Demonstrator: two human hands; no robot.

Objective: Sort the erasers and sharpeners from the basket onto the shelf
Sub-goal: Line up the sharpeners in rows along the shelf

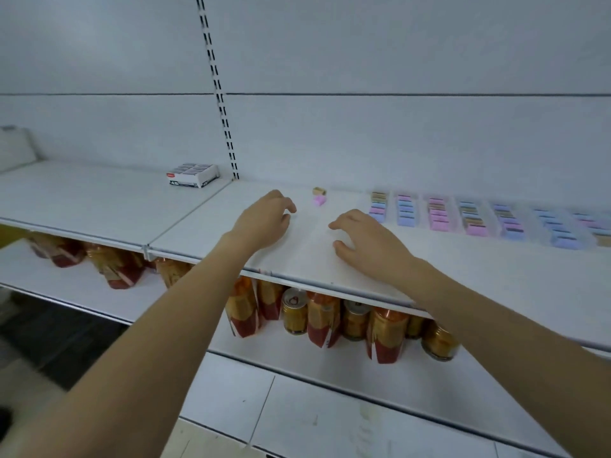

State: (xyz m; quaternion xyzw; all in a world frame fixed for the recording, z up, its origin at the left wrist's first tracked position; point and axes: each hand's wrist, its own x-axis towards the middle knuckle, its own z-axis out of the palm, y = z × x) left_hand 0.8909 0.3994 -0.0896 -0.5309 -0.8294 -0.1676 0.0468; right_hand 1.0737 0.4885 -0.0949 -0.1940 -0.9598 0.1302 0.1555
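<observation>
— At our fingertips, on the flat white metal shelf (496, 276), what do we hold?

— Nothing. Our left hand (264, 219) hovers with its fingers (287, 206) loosely curled downward and empty. Our right hand (367, 242) is much the same: fingers (342, 223) slack, thumb tip touching the board.

— And the nearest piece?

— Just beyond the hands, between them, lies a small pink block (319, 200) with a small tan-gold block (319, 191) touching it from behind. With the blur we cannot say whether these are erasers or sharpeners.

— How far along are we?

— Well along, we judge. To our right, rows of small pastel blocks (476, 219) in pink, blue and tan already sit in neat columns running toward the back wall. The loose pair belongs to no column yet. The basket is out of view, so we cannot tell how much is left in it.

— Room to move?

— Bare board lies between the loose pair and the first column, and more toward the front lip under our wrists. Left of the black-slotted white upright (218, 94), a white cardboard box of packed pieces (193, 175) sits alone near the back, well apart from our hands.

— Edges to mind?

— The front lip. Anything dragged back toward us could drop onto the lower shelf, among the red-and-gold pouches and gold tin cans (294, 312). The seam between the two boards runs just left of our left wrist.
</observation>
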